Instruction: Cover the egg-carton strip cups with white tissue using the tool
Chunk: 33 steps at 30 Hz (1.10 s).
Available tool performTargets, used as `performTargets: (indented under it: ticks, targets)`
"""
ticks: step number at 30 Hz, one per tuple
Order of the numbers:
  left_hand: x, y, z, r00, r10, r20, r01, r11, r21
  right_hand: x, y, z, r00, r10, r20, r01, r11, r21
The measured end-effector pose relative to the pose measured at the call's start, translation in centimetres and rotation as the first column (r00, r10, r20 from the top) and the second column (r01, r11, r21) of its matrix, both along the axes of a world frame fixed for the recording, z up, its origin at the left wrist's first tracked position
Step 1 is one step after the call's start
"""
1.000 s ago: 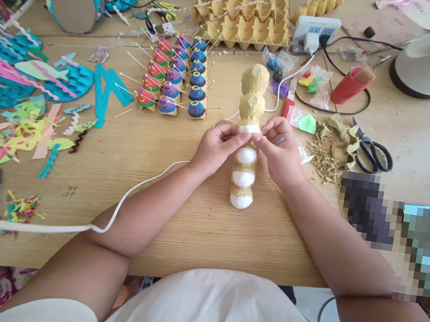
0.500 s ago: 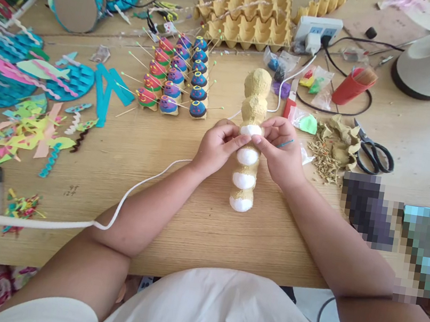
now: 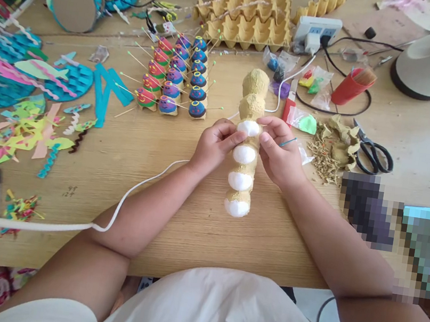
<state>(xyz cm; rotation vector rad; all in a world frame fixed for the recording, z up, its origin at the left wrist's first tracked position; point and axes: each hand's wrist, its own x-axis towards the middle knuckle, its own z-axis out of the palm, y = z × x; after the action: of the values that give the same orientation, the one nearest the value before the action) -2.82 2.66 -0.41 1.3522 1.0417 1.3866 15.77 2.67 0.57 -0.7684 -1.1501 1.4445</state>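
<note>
A row of bumps cut from an egg carton (image 3: pixel 252 107) points away from me, between my hands. Its two far bumps are bare yellow-brown; the nearer ones carry white caps (image 3: pixel 244 154). My left hand (image 3: pixel 217 142) grips its left side at the farthest white cap, thumb on the edge. On the other side, my right hand (image 3: pixel 281 152) has its thumb and fingers against the right edge of the strip. A thin blue stick (image 3: pixel 288 142) pokes out between the fingers of my right hand.
Painted carton rows with pins (image 3: pixel 170 90) stand beyond my left hand. Behind are egg trays (image 3: pixel 252 18) and a power strip (image 3: pixel 318 28). Scissors (image 3: pixel 375 155), carton scraps (image 3: pixel 332 146) and a red cup (image 3: pixel 353 87) lie right. A white cable (image 3: pixel 129 191) crosses my left forearm.
The carton strip has shifted slightly left and its near end has come a little closer to me. My right thumb has moved off the white cap to the strip's right edge.
</note>
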Motion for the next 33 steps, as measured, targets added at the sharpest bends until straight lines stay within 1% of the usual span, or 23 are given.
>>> performTargets:
  ticks: [5, 9, 12, 17, 19, 21, 24, 27, 30, 33]
  targets:
    - [0.0, 0.4, -0.6, 0.997, -0.044, 0.058, 0.045, 0.999, -0.013, -0.2, 0.1, -0.4, 0.999, 0.014, -0.039, -0.015, 1.0, -0.023]
    - [-0.2, 0.7, -1.1, 0.985, -0.101, 0.141, 0.107, 0.994, -0.032, -0.2, 0.0, 0.0, 0.998, -0.006, -0.057, 0.003, 0.999, -0.041]
    - [-0.1, 0.6, -1.0, 0.975, -0.14, 0.173, 0.154, 0.986, -0.067, -0.1, 0.0, 0.3, 0.998, -0.017, -0.065, 0.014, 0.999, -0.041]
    - [0.4, 0.1, 0.0, 0.977, -0.088, 0.194, 0.112, 0.987, -0.116, 0.2, 0.0, 0.4, 0.999, 0.028, -0.045, -0.031, 0.997, -0.074]
    - [0.5, -0.1, 0.1, 0.978, -0.072, 0.196, 0.099, 0.987, -0.127, 0.2, 0.0, 0.4, 0.998, 0.042, -0.047, -0.045, 0.997, -0.07]
    - [0.6, -0.1, 0.1, 0.977, -0.082, 0.195, 0.107, 0.986, -0.124, 0.2, -0.1, 0.5, 0.998, 0.045, -0.047, -0.047, 0.997, -0.062]
    - [0.6, -0.1, 0.0, 0.971, -0.119, 0.208, 0.149, 0.98, -0.135, 0.1, -0.2, 0.5, 1.0, 0.017, -0.023, -0.019, 0.998, -0.065]
    - [0.6, -0.1, 0.1, 0.959, -0.124, 0.255, 0.172, 0.969, -0.176, 0.1, -0.2, 0.5, 1.0, -0.03, 0.004, 0.03, 0.998, -0.046]
    - [0.7, -0.2, 0.3, 0.954, -0.108, 0.278, 0.165, 0.968, -0.19, 0.2, -0.3, 0.4, 0.998, -0.056, 0.042, 0.057, 0.998, -0.011]
    - [0.7, -0.3, 0.4, 0.959, -0.096, 0.268, 0.149, 0.972, -0.182, 0.1, -0.3, 0.3, 0.996, -0.06, 0.07, 0.059, 0.998, 0.026]
